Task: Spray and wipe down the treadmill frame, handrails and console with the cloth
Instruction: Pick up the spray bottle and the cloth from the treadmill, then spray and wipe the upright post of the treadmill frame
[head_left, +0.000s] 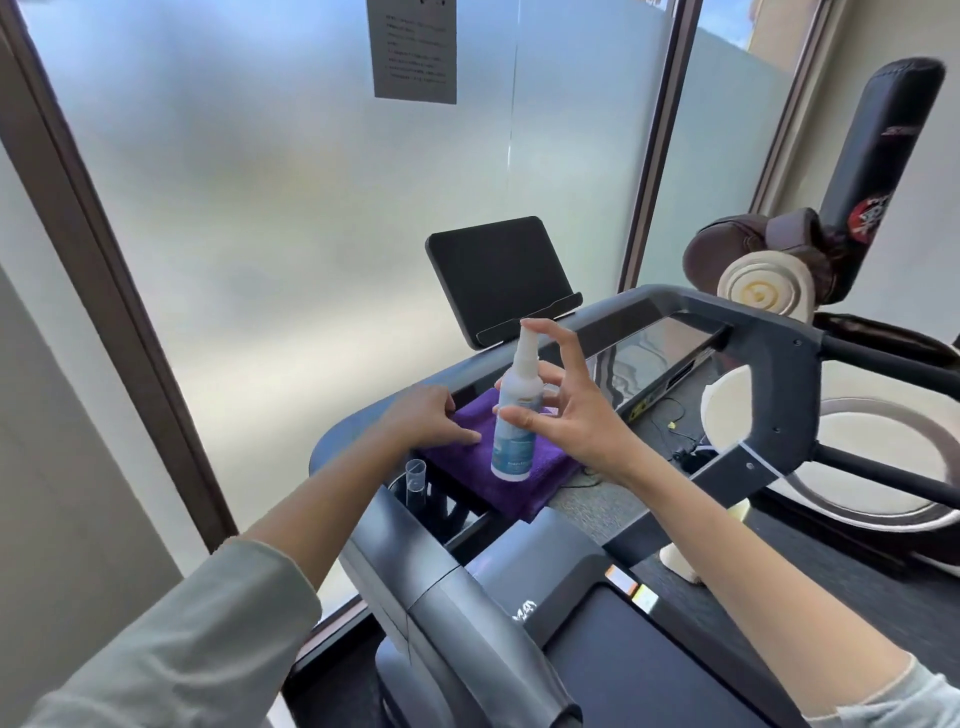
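Observation:
A white spray bottle (514, 415) is upright in my right hand (566, 410), with my forefinger on top of its nozzle. Below it a folded purple cloth (498, 467) lies on the left part of the treadmill console (654, 353). My left hand (426, 421) rests flat on the cloth's left edge, fingers spread over it. The grey left handrail (447, 597) runs toward me at the bottom. The frame's right upright (779, 395) stands behind my right wrist.
A black tablet screen (498, 275) stands at the back of the console. A clear plastic cap (415, 480) sits in the cup holder. Frosted glass windows are close ahead. A boxing bag stand (878, 182) and another machine (878, 467) crowd the right side.

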